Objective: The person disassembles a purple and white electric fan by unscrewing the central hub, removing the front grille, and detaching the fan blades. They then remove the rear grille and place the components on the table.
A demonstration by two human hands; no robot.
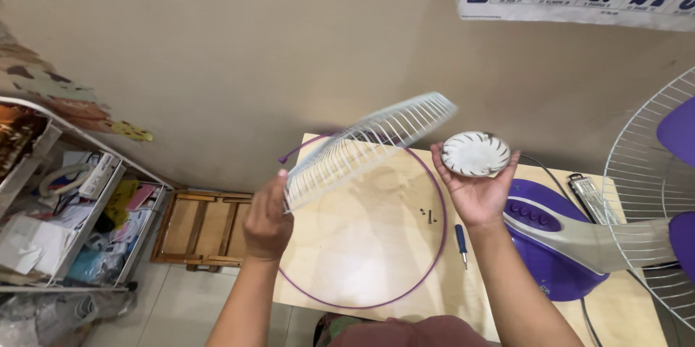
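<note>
At the far left stands a cluttered white shelf rack point(65, 209), and beside it a folded wooden frame point(203, 227) lies on the floor against the wall. The left hand point(266, 218) is raised above the left edge of the pale wooden surface point(362, 246), its grip clamped on the rim of a white wire fan guard point(365, 146); the guard is held tilted in the air, its far end blurred. Below it a purple ring point(434, 242) lies flat on the surface. Inside the ring's right part lie 3 small dark screws point(427, 214), and just outside it rests a blue-handled screwdriver point(461, 240). The right hand point(476, 188) is held palm up over the surface, fingers curled around a round white centre cap point(476, 153) with swirl slots. Further right lies a fan's purple base point(546, 242) with buttons, then its caged fan head point(655, 195) at the frame's edge.
</note>
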